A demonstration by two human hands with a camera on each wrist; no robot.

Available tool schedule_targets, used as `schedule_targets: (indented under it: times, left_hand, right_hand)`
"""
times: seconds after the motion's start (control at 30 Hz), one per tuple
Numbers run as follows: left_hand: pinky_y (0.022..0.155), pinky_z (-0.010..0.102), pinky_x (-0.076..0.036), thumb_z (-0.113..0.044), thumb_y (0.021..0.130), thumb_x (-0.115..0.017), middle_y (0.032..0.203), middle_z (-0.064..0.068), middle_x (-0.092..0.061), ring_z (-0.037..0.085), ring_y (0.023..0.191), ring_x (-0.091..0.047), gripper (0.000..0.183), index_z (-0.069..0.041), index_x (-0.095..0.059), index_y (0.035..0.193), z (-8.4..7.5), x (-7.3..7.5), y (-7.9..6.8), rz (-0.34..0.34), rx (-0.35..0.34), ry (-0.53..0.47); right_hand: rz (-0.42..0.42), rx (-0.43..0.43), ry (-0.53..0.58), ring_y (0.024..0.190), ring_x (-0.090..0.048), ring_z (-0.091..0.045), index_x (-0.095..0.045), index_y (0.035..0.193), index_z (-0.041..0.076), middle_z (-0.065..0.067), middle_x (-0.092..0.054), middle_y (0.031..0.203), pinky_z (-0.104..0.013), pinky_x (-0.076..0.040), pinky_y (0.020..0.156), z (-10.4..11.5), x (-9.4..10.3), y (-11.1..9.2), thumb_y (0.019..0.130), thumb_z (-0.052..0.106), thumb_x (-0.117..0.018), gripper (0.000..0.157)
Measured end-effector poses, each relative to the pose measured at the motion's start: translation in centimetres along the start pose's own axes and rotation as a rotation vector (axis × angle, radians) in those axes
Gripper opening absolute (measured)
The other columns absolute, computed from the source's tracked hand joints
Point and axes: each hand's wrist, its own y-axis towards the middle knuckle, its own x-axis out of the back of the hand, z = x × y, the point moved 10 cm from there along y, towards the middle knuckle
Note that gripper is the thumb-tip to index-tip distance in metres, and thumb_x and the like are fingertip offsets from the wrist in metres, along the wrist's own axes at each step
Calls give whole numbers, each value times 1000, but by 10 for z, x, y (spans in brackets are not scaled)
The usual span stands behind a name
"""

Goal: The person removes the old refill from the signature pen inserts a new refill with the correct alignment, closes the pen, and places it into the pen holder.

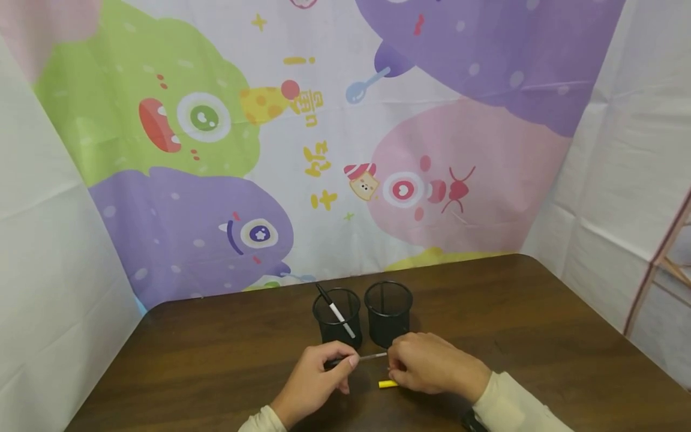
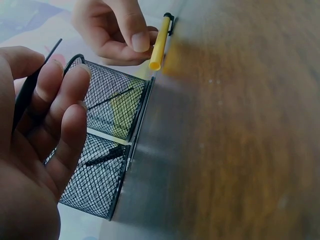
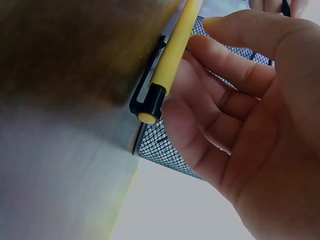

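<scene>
Head view: raised, facing forward and down over the table [image 1: 216, 348] toward the backdrop [image 1: 332, 240]. Both wrist views, near and rolled sideways, look low across the table and share the yellow barrel [image 2: 160, 44].

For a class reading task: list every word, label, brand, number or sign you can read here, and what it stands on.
"!": yellow, sideways, on the cloth.
Yellow characters in line with it, also sideways: too stylised to read surely.
Yellow pen, black piece: no lettering seen.
White-and-black pen in the left cup: any print too small to read.
Both cups: none seen.
</scene>
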Motion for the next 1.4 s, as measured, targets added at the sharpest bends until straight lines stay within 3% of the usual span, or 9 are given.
schedule_targets:
  times: [0.27,0.43,0.7,1.4]
  left_hand:
    - [58,31,-57,-21,100,-64,73,8,-67,15,57,-65,17,-6,-71,104,2,0,0,-10,9,-9]
    - [58,30,-57,-22,100,-64,73,11,-67,13,57,-65,19,-6,-71,104,2,-1,0,-6,6,0]
    - [60,31,-57,-29,101,-63,73,16,-67,14,57,-65,26,-5,-71,104,0,0,0,3,4,9]
    - [60,31,-57,-31,101,-63,74,15,-67,14,57,-65,27,-6,-72,104,1,-1,0,13,12,14]
  right_hand:
    - [42,-15,20,64,-47,1,-66,78,25,19,-52,77,-21,-44,54,-1,-4,-1,88,30,-75,15]
    - [70,-22,20,66,-47,1,-67,80,24,18,-51,78,-22,-44,56,-1,-5,-2,85,34,-79,16]
    - [79,-24,7,65,-46,0,-65,74,27,17,-48,78,-22,-43,55,-2,-6,-3,80,28,-83,19]
    - [60,-5,5,62,-46,-1,-59,71,27,17,-47,75,-21,-42,54,-2,-5,-1,86,22,-76,24]
